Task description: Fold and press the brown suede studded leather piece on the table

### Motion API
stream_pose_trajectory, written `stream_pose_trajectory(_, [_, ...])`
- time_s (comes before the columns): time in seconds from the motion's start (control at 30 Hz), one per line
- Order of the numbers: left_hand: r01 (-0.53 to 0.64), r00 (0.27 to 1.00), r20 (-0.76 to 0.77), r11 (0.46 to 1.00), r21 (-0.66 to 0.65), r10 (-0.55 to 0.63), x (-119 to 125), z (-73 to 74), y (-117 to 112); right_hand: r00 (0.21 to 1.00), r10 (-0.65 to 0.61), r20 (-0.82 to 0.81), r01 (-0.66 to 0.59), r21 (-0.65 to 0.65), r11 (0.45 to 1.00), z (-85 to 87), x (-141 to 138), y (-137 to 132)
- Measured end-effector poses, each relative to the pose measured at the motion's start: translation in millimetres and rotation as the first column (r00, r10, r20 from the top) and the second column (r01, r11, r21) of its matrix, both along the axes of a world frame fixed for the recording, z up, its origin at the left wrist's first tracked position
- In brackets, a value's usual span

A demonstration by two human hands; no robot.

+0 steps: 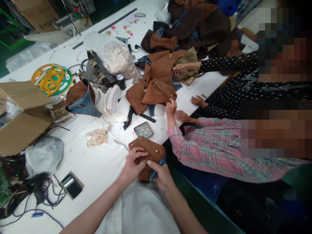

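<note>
- Clamps the brown suede piece in the left hand, with the fingers curled over its near left edge and top face.
- Pinches the same piece with the right hand at the near right edge, where the blue lining shows.
- Keeps both grips narrow and closed on the material, with the fingertips almost meeting at the near middle of the piece.
- Places the piece just far of both hands, at the near edge of the white table, with its near end gathered between the hands.
- Sets the long axis roughly near to far: broad end far, narrow end near, studded face up, with metal studs near the far corners.
- Shows a small tray of silver studs just far of the piece, apart from it.
- Shows a clear bag of gold studs to the far left of the piece.
- Shows a co-worker's hand from a plaid sleeve on the right, touching a pile of brown pieces.
- Shows a second co-worker's hand from a dotted sleeve, farther off on the same pile.
</note>
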State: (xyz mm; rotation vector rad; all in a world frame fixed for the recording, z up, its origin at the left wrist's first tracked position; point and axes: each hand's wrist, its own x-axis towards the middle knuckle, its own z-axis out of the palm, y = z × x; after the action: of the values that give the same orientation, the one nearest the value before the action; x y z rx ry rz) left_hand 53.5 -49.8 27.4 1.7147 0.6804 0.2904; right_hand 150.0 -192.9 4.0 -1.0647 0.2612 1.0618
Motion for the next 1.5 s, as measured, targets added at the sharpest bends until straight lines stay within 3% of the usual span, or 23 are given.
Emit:
stream_pose_trajectory(0.13, [-0.004,1.000,-0.012,1.000,-0.008,0.004,2,-5.1,-2,1.000,-0.010,-0.020,0.009,-0.019,1.000,-0.2,2,-1])
stream_pose_trajectory(0.37, [0.058,0.998,-0.015,0.996,-0.068,-0.059,-4,-9.4,0,0.998,-0.065,-0.028,0.061,-0.130,0.990,-16.2,-3,1])
stream_pose_trajectory(0.47, [-0.004,0.999,-0.049,0.994,-0.109,-0.002,-13,-10.2,2,0.994,-0.105,-0.033,0.098,-0.171,0.980,-10.5,-1,5])
stream_pose_trajectory(0.6, [-0.190,0.969,-0.184,0.971,-0.145,0.163,-31,-0.5,14,0.991,-0.125,-0.042,0.123,-0.044,0.991,17.0,6,8])
stream_pose_trajectory(0.67, [-0.233,0.957,-0.224,0.950,-0.206,0.186,-41,10.3,24,0.992,-0.108,-0.065,0.111,0.038,0.993,31.5,7,7])
stream_pose_trajectory(0.77, [-0.170,0.965,-0.250,0.921,-0.349,0.084,-59,28.0,36,0.992,-0.078,-0.100,0.092,0.146,0.985,43.7,5,7])
stream_pose_trajectory(0.9, [-0.069,0.949,-0.305,0.888,-0.454,-0.082,-82,37.9,38,0.984,-0.061,-0.168,0.096,0.207,0.974,38.6,-3,8])
stream_pose_trajectory(1.07, [-0.130,0.952,-0.304,0.845,-0.518,-0.040,-92,23.3,26,0.957,-0.116,-0.266,0.163,0.160,0.974,19.5,-6,16])
stream_pose_trajectory(1.17, [-0.116,0.961,-0.272,0.835,-0.538,-0.042,-93,11.5,23,0.939,-0.181,-0.293,0.228,0.137,0.964,13.2,5,21])
stream_pose_trajectory(1.33, [-0.086,0.953,-0.297,0.886,-0.456,-0.060,-108,-9.6,29,0.948,-0.172,-0.269,0.219,0.155,0.963,10.3,57,19])
stream_pose_trajectory(1.5, [-0.195,0.919,-0.394,0.883,-0.428,0.012,-137,-42.1,40,0.960,-0.234,-0.156,0.259,0.167,0.951,6.5,108,20])
